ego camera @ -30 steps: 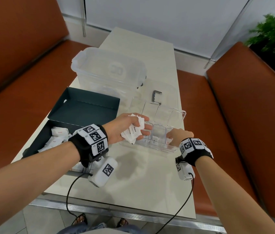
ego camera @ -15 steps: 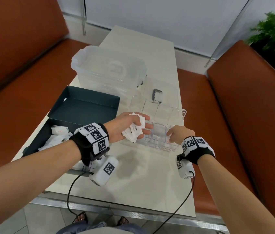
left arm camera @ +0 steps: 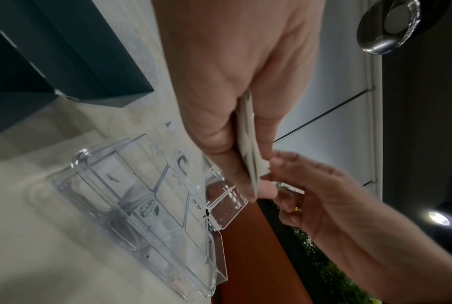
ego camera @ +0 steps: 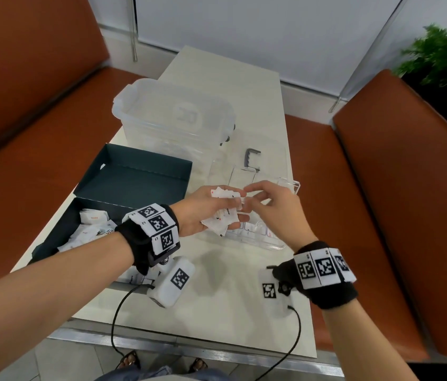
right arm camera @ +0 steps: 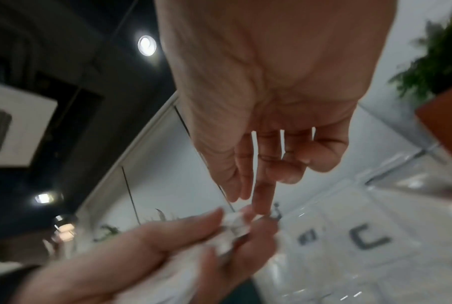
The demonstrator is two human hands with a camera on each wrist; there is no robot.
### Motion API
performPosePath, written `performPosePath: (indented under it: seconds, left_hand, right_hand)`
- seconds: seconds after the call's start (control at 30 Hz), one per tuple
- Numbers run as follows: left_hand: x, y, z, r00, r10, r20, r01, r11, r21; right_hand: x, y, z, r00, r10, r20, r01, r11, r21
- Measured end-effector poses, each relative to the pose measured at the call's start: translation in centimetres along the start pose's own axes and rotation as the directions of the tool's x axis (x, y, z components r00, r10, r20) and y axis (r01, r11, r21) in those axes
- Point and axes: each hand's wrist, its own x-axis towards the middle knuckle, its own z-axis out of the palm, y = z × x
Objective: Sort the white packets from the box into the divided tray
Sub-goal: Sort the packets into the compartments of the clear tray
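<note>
My left hand (ego camera: 240, 209) grips a bunch of white packets (ego camera: 221, 215) above the near left part of the clear divided tray (ego camera: 277, 244). My right hand (ego camera: 247, 199) has its thumb and forefinger pinched on the end of a packet in that bunch. The left wrist view shows the packets' edges (left arm camera: 248, 139) between thumb and fingers, with the tray (left arm camera: 141, 205) below holding a few packets in its compartments. In the right wrist view the fingertips (right arm camera: 263, 195) meet the bunch (right arm camera: 232, 226). More packets (ego camera: 90, 229) lie in the dark box (ego camera: 52, 243) at left.
The box's open lid (ego camera: 140, 177) lies behind it. A clear lidded container (ego camera: 172, 116) stands at the back, and a grey clip (ego camera: 252, 158) lies beyond the tray. Orange benches flank the narrow table (ego camera: 216, 312), whose near edge is close.
My right hand has lifted out of the tray's right side and moved left to the bunch. The left hand has risen slightly, still holding the packets.
</note>
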Motion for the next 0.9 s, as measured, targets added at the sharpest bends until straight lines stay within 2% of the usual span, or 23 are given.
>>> performPosePath:
  seconds: [0.1,0.23,0.33,0.47,0.63,0.77,0.9]
  left_hand:
    - [0.1,0.1,0.3,1.0,0.001,0.001,-0.001,1.0,0.018]
    - [0.1,0.5,-0.1,0.991,-0.109,0.083,0.112,0.993,-0.04]
    - [0.1,0.5,-0.3,0.991,-0.13,0.034,0.134,0.98,-0.148]
    - [0.0,0.3,-0.5,0.998,-0.049,-0.025,0.046,0.991,-0.122]
    - [-0.2,0.2,-0.7,0.999,0.019,-0.047,-0.023,0.996,-0.091]
    - [-0.4,0.1,-0.8,0.992,0.084,-0.095,-0.084,0.996,0.002]
    - [-0.5,0.4,-1.1,0.98,0.12,-0.157,-0.124,0.992,-0.017]
  right_hand:
    - [-1.1,-1.5,1.9,0.999,0.008,0.054,-0.016,0.99,0.143]
    - [-0.7,-1.0,2.8,0.995,0.094,-0.022,-0.087,0.974,0.21]
    - [-0.3,-0.2,2.3,0.988,0.137,-0.07,-0.118,0.965,0.234]
    - [-0.3,0.1,1.7,0.989,0.144,-0.025,-0.125,0.922,0.366]
    - [-0.1,0.5,0.4,0.979,0.198,0.038,-0.187,0.816,0.547]
    - [-0.3,0.9,-0.2,0.985,0.167,-0.045,-0.112,0.817,0.565]
    - [0.3,2.2,-0.8,0.951,0.267,-0.154,-0.129,0.798,0.589]
